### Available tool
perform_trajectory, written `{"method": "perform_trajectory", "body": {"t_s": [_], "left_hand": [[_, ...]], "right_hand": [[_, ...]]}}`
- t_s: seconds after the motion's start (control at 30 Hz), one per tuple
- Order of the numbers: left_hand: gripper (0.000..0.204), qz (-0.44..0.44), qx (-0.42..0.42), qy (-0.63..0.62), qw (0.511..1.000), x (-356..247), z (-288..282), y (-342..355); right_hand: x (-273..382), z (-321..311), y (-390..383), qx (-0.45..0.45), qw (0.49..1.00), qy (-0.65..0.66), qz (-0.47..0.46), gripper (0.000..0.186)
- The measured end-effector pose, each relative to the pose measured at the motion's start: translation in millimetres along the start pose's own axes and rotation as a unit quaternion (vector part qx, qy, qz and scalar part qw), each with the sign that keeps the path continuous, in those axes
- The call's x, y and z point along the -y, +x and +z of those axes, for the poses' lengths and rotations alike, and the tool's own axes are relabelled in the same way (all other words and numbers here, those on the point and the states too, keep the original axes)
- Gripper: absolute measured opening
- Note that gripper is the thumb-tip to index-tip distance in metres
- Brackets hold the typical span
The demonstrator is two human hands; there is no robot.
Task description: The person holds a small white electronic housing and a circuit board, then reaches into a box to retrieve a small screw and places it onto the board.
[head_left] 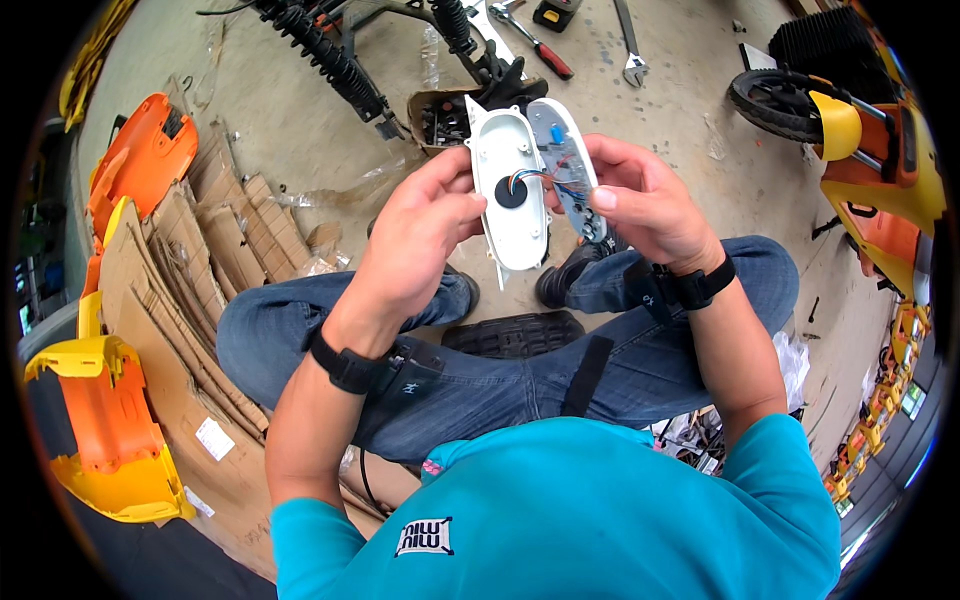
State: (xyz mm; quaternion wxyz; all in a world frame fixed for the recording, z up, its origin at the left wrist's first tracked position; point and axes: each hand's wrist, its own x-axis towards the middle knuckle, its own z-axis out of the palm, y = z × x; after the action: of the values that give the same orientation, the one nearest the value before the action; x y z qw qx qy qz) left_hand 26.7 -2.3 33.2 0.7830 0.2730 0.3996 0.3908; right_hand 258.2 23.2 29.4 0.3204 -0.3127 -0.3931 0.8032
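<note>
Between my hands is an opened electronic unit in two halves. My left hand (425, 215) grips the long white plastic housing (523, 238) by its left edge, its hollow inside facing up. A round black grommet (510, 191) sits in the housing's middle. Several coloured wires (540, 177) run from it to the other half. That half, a grey cover with a circuit board (563, 160), is tilted on edge, and my right hand (650, 200) pinches it with the thumb in front. A blue component (557, 134) shows on the board. The fingers behind both halves are partly hidden.
A box of small metal parts (447, 118) stands beyond the housing, beside a black coil-spring shock absorber (325, 60). A ratchet (540, 45) and an adjustable wrench (634, 60) lie farther off. Flattened cardboard (170, 300) and orange-yellow panels (105, 410) are left; a small wheeled vehicle (850, 125) stands right.
</note>
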Motion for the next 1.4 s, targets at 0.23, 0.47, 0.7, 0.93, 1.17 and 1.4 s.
{"method": "perform_trajectory", "body": {"t_s": [0.23,0.47,0.7,0.93,1.17,1.4], "left_hand": [[0.038,-0.005,-0.104,-0.167,0.98,51,4,24],[0.039,0.032,-0.151,-0.297,0.942,82,19,46],[0.037,0.047,-0.082,-0.355,0.93,87,15,51],[0.038,0.128,0.097,-0.449,0.879,79,37,28],[0.047,0.042,-0.045,-0.415,0.908,99,33,48],[0.048,0.002,-0.019,-0.411,0.911,95,27,50]], "right_hand": [[-16,1,10,-0.057,0.995,-0.071,0.033,0.056],[-23,7,5,-0.074,0.975,-0.207,0.034,0.058],[-17,32,1,-0.098,0.926,-0.364,-0.023,0.056],[24,95,-26,-0.107,0.766,-0.619,-0.136,0.049],[6,34,-9,-0.16,0.876,-0.453,-0.031,0.049],[18,2,-7,-0.168,0.956,-0.24,0.032,0.051]]}}
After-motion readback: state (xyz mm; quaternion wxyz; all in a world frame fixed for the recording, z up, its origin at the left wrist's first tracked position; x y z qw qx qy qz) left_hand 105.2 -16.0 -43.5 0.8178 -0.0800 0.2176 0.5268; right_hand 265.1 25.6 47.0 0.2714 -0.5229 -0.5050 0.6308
